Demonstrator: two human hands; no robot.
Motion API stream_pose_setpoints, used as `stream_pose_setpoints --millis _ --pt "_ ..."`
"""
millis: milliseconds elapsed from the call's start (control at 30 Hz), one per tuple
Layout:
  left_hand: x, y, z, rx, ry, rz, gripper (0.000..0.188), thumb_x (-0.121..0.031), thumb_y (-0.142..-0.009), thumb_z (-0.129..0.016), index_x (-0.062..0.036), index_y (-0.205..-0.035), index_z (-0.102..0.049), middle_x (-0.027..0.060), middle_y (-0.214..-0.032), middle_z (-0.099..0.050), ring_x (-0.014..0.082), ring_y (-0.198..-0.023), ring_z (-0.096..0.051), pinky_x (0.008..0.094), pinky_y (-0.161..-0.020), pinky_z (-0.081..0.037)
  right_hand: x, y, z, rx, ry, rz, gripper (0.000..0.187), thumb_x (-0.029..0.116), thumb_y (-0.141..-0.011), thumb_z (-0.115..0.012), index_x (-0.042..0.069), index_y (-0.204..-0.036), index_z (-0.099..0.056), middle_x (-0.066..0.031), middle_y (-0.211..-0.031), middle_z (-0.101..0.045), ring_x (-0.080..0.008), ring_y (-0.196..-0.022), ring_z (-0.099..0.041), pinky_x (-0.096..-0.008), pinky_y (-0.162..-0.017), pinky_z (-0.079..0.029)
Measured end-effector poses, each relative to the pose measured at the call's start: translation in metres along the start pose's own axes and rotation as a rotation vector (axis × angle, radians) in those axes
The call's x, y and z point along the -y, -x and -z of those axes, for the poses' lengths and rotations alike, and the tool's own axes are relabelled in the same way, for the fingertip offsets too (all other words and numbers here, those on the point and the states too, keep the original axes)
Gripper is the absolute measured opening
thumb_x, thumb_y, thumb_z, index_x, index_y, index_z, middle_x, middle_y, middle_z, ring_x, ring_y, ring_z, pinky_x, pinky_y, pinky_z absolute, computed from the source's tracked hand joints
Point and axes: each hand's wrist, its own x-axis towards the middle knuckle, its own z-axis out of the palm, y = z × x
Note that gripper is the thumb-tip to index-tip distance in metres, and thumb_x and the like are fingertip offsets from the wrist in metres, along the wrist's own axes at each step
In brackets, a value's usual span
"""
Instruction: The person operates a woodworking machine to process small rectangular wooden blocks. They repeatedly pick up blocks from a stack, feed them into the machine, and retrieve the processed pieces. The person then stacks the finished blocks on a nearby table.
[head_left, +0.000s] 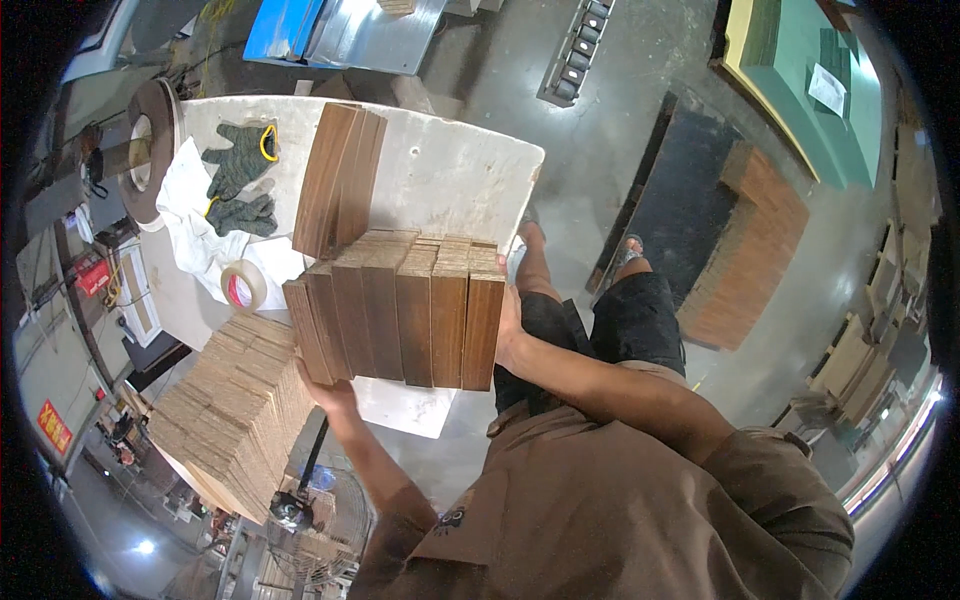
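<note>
Between my two hands is a row of brown wood-grain board strips (400,325), packed side by side with rough tan ends up top. My left hand (328,392) presses against the row's lower left end, its fingers partly hidden. On the opposite end, my right hand (511,325) is closed around the last strip. The row is at the near edge of the white table (460,165). Just behind it lie a few more brown strips (340,175), leaning together. A roll of clear tape (258,288) rests left of the row.
Grey-green work gloves (240,160) lie on white sheeting (183,215) at the table's left. A tall stack of tan-edged boards (225,405) stands close to my left arm. On the floor to the right sits a low dark-and-brown board stack (750,240); green-topped sheets (800,75) lie beyond.
</note>
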Motion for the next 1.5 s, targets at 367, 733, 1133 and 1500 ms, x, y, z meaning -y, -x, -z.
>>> stream_pose_setpoints --millis 367,733,1133,1500 --pt "0.041 0.052 -0.050 -0.056 0.059 -0.136 0.064 -0.054 -0.113 -0.038 -0.0151 -0.164 -0.038 0.0069 -0.165 -0.043 0.0259 -0.152 -0.040 0.0439 -0.127 -0.030 0.010 0.053 -0.004 -0.073 0.350 0.095 0.069 0.061 -0.110 -0.045 0.000 -0.142 -0.048 -0.0128 -0.133 -0.061 -0.0221 -0.122 -0.058 -0.0402 -0.110 -0.045" --pt "0.051 0.049 -0.055 -0.081 0.057 -0.100 0.066 -0.056 -0.112 -0.036 -0.0166 -0.164 -0.036 0.0096 -0.165 -0.041 0.0327 -0.152 -0.039 0.0528 -0.123 -0.037 0.028 0.097 -0.015 -0.047 0.558 0.102 0.070 0.055 -0.115 -0.034 0.001 -0.158 -0.042 -0.0145 -0.157 -0.049 -0.0266 -0.143 -0.046 -0.0413 -0.124 -0.032" --pt "0.022 0.046 -0.077 -0.082 0.102 0.016 0.081 -0.071 -0.106 -0.031 -0.0201 -0.170 -0.023 0.0098 -0.171 -0.031 0.0327 -0.157 -0.032 0.0536 -0.124 -0.033 0.023 0.090 -0.024 0.100 0.546 -0.070 0.070 0.056 -0.114 -0.035 0.006 -0.163 -0.037 -0.0136 -0.164 -0.040 -0.0256 -0.150 -0.040 -0.0400 -0.129 -0.029" --pt "0.019 0.020 -0.075 -0.005 0.091 0.044 0.082 -0.072 -0.105 -0.037 -0.0149 -0.163 -0.039 0.0100 -0.160 -0.046 0.0317 -0.148 -0.044 0.0487 -0.120 -0.040 0.024 0.072 -0.008 0.181 0.562 -0.119 0.074 0.062 -0.112 -0.037 0.008 -0.162 -0.039 -0.0082 -0.153 -0.047 -0.0222 -0.143 -0.044 -0.0374 -0.125 -0.032"
